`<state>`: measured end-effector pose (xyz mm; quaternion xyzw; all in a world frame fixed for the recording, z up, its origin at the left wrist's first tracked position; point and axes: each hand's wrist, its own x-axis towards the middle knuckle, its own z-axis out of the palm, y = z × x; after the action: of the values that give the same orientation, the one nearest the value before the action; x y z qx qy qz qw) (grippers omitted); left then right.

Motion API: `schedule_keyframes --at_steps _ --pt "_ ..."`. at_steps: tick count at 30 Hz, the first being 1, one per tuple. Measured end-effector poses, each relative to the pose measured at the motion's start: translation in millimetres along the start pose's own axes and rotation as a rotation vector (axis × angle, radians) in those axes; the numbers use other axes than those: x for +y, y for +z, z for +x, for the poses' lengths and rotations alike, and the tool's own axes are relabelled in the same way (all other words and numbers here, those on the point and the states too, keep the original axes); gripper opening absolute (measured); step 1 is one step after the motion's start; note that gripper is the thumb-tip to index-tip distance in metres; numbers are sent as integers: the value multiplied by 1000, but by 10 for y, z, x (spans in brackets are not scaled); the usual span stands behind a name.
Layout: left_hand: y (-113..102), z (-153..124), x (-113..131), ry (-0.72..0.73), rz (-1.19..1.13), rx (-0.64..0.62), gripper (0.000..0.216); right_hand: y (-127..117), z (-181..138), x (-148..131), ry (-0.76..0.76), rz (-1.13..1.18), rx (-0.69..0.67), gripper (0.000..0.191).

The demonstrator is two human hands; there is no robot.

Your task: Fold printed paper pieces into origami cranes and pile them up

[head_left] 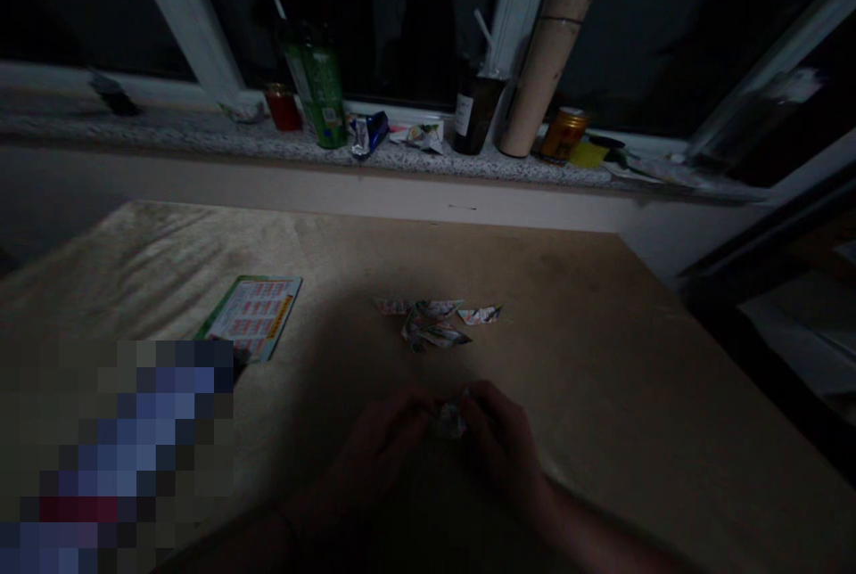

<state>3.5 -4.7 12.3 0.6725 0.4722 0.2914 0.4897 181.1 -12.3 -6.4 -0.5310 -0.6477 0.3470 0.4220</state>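
Observation:
A small, pale piece of paper (450,421) is between my two hands, low in the middle of the view. My left hand (394,427) pinches its left side with bent fingers. On the other side, my right hand (501,431) has its fingers closed on the paper's right edge. Dim light hides the fingertips and the exact folds. Just beyond the hands lie several folded printed paper pieces (434,326), bunched together on the table. One pointed paper piece (481,315) rests at the right end of that bunch.
The brown table (568,333) reaches to a speckled windowsill (401,160). A printed booklet (258,311) lies to the left, near a pixelated patch. Along the sill stand a green bottle (325,93), a dark cup (476,115), a tall beige tumbler (543,75) and a gold can (563,135).

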Motion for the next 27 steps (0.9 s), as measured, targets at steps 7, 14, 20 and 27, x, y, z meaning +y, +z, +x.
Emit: schedule_keyframes --at_steps 7,14,20,27 --pt "36 6 -7 -160 -106 34 31 14 -49 -6 -56 -67 -14 18" --pt "11 47 39 -234 -264 176 32 -4 -58 -12 -74 4 15 11" --pt "-6 72 65 -284 -342 246 32 -28 -47 -21 -78 27 37 12" --pt "-2 60 31 -289 -287 296 26 -40 -71 -28 -47 59 53 13"
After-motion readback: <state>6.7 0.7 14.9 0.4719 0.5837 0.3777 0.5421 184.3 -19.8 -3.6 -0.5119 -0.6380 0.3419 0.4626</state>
